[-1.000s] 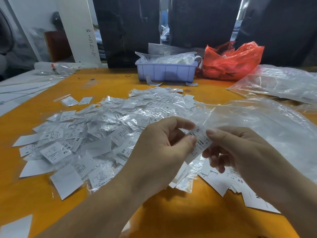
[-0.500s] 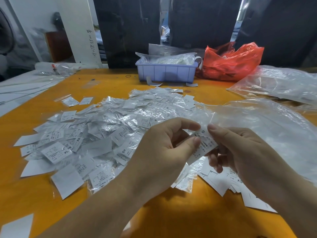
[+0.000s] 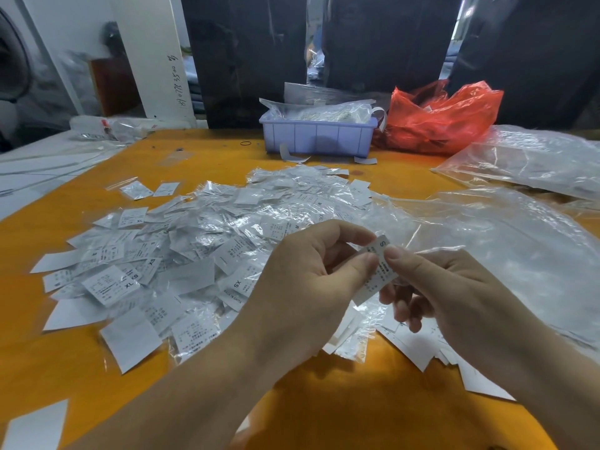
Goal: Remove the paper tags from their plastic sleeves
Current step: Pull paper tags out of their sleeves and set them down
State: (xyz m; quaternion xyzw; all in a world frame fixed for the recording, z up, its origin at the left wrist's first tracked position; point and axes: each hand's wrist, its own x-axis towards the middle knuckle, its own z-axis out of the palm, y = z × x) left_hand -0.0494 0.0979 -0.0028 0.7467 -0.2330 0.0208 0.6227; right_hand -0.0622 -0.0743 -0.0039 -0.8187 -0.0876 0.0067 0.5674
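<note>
A white paper tag (image 3: pixel 379 271) marked "S", in its clear plastic sleeve, is held up above the orange table (image 3: pixel 81 358). My left hand (image 3: pixel 308 287) pinches its upper left edge between thumb and forefinger. My right hand (image 3: pixel 454 293) pinches it from the right, its thumb on the tag's face. Behind and left of my hands lies a wide heap of sleeved tags (image 3: pixel 201 248). A small stack of bare paper tags (image 3: pixel 418 349) lies under my right hand.
A blue plastic bin (image 3: pixel 318 138) with plastic bags stands at the back centre, a red plastic bag (image 3: pixel 441 118) beside it. Large clear plastic bags (image 3: pixel 506 248) cover the table's right side. A loose tag (image 3: pixel 35 427) lies at the near left edge.
Both hands have risen slightly and drawn closer together on the tag, which now stands more upright, its "S" end showing above the thumbs.
</note>
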